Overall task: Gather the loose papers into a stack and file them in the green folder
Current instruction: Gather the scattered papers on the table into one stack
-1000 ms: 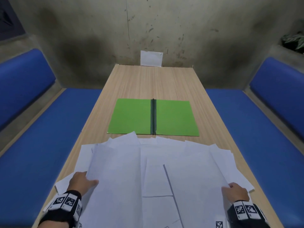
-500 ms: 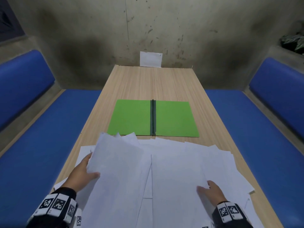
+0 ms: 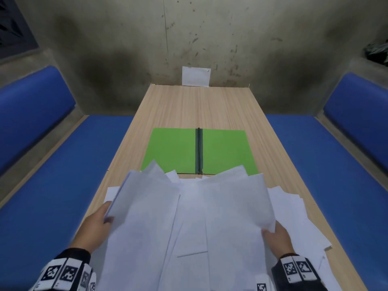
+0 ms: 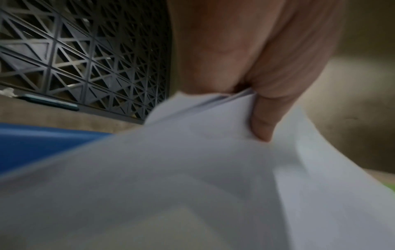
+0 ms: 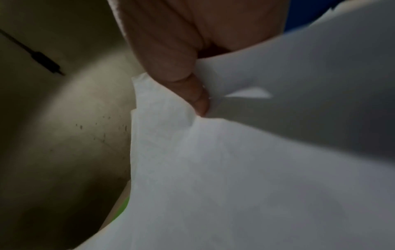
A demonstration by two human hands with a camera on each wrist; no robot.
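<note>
Several white papers lie bunched and overlapping at the near end of the wooden table. My left hand grips the left edge of the bunch, thumb on top. My right hand pinches the right edge, thumb pressed onto the sheets. Both edges are lifted off the table. More loose sheets stay flat to the right, and a few poke out at the left. The green folder lies spread flat just beyond the papers; their far corners overlap its near edge.
Blue benches run along both sides of the table. A small white sheet hangs on the stained concrete wall at the far end. A dark lattice grille shows in the left wrist view.
Both hands have slid inward and forward, pushing the spread sheets into a narrower bunch. The bunch's edges now rise off the table and its far corners reach the folder.
</note>
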